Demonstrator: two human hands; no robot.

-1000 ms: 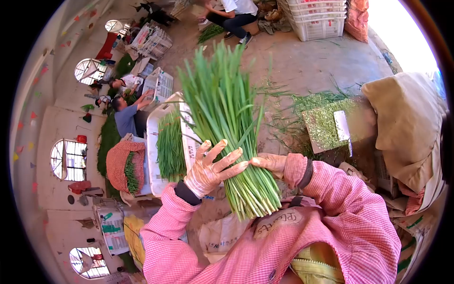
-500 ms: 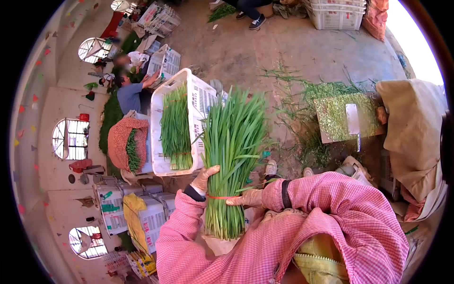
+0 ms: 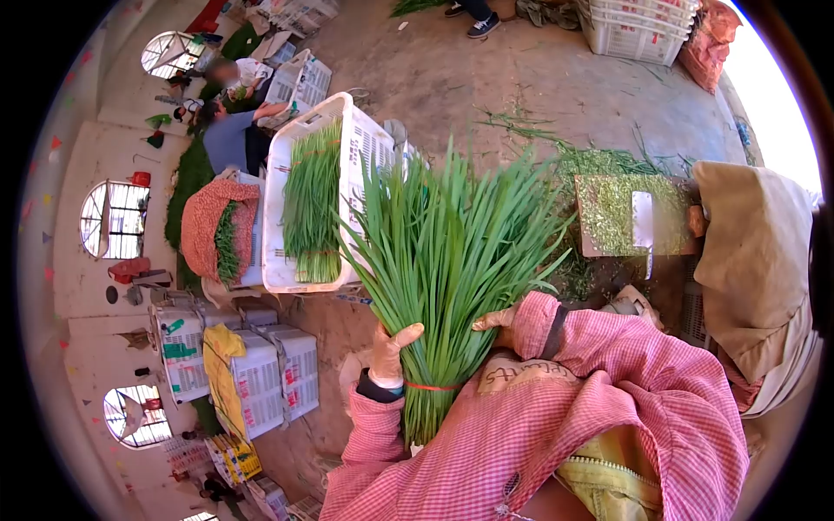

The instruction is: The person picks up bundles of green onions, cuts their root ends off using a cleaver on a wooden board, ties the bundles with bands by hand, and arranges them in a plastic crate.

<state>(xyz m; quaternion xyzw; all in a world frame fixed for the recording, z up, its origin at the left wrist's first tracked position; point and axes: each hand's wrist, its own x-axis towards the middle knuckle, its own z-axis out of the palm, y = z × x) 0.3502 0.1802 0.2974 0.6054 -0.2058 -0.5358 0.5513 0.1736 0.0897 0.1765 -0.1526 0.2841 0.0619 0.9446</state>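
Note:
A large bundle of garlic chives (image 3: 447, 269) stands upright in front of my body, its leaves fanned wide at the top. A red band (image 3: 432, 387) ties it near the pale stem ends. My left hand (image 3: 388, 352), gloved, grips the left side just above the band, thumb across the leaves. On the opposite side my gloved right hand (image 3: 497, 321) presses against the chives, its thumb showing and the other fingers hidden behind them. To the left, a white crate (image 3: 347, 187) holds more banded chives (image 3: 313, 204).
A board (image 3: 608, 243) covered with chopped green bits carries a cleaver (image 3: 643, 221) at right. Loose leaves lie on the floor around it. Stacked crates (image 3: 638, 39) stand far back. A person in a blue shirt (image 3: 230, 143) handles another crate at left.
The bundle's leaves have spread from a narrow column into a wide fan. My right hand has shifted up from the red band to the bundle's upper right side. The view has moved slightly.

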